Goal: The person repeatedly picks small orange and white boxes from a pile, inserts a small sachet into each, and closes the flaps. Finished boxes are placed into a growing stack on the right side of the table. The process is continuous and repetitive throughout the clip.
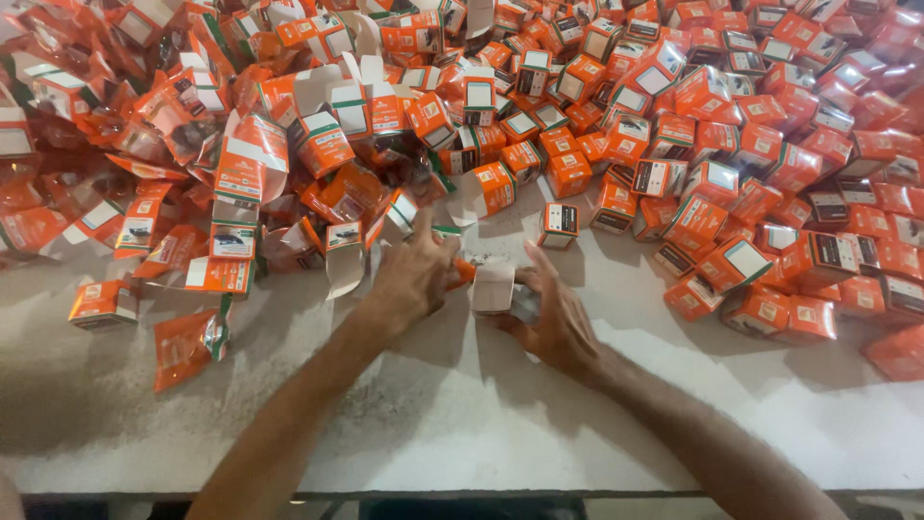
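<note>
Carton [493, 287] gripped by both hands, left [414, 279] and right [556, 323], over bench [462, 414]; folding judged underway; flap closure needed next; folded boxes [770, 173] piled right.

Only 1 view is given, from a camera worn on the person's head, looking steeply down and forward across a white table [462, 424] from its near edge. It sits close enough that both forearms enter from the bottom of the frame and the left hand [412, 279] and right hand [556, 323] meet near the centre. The far half of the frame is filled edge to edge by the heap of orange cartons [597, 106], cut off at the left, right and far borders.
</note>
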